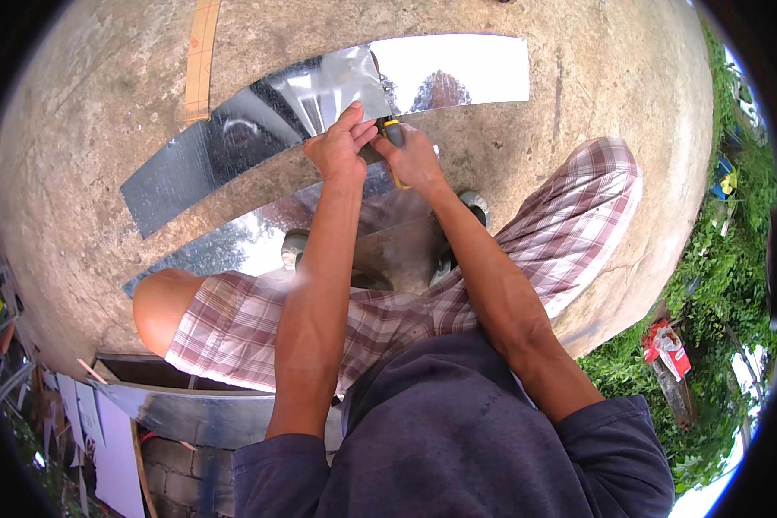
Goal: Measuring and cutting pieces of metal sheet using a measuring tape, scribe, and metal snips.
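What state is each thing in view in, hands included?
Far metal strip: lying on concrete, split line across it, full separation unclear
Near metal strip: lying on concrete, partly hidden
Yellow-handled snips: in hand, blade opening unclear
Right hand: closed around the snips
Left hand: at far metal strip's edge, grip unclear
Tan strip: lying on concrete

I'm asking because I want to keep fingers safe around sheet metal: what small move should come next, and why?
Probably slide the left hand slightly leftward along the lower edge of the sheet before working the tool. The right hand grips it by that edge, and the left is close beside it, so the spacing looks tight.
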The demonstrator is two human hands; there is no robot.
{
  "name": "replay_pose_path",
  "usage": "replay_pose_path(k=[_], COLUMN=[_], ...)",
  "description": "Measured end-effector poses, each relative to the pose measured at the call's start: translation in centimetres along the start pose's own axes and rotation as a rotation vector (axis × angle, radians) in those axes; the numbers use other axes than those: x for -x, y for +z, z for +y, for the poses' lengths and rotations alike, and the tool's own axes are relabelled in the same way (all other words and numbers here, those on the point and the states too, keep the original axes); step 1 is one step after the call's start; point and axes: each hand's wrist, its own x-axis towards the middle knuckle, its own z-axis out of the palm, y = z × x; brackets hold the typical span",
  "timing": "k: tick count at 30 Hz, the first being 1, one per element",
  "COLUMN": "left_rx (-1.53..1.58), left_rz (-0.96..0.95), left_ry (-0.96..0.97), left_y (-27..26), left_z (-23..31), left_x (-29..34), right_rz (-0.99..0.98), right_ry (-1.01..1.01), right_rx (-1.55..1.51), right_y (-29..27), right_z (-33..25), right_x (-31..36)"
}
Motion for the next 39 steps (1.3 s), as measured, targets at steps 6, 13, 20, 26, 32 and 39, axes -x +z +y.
replay_pose_path(k=[6,13,20,26,32,39], left_rx=[-0.015,-0.049,-0.052,-0.057,-0.045,-0.048], left_rz=[0.006,-0.005,0.002,0.017,0.007,-0.004], left_ry=[0.007,-0.002,0.01,0.009,0.02,0.006], left_y=[0.0,0.1,0.2,0.3,0.2,0.1], left_z=[0.0,0.4,0.6,0.7,0.5,0.4], left_x=[0.1,0.2,0.4,0.3,0.1,0.1], right_rz=[-0.029,-0.061,-0.066,-0.039,-0.004,0.013], right_ry=[0.007,0.031,0.006,0.014,-0.002,-0.021], right_rx=[-0.024,-0.033,-0.066,0.017,-0.001,0.02], right_y=[0.0,-0.6,-0.3,0.2,0.2,0.2], right_z=[0.1,-0.3,-0.1,0.2,-0.2,-0.6], right_x=[-0.3,-0.3,-1.4,-1.8,-1.4,-1.1])
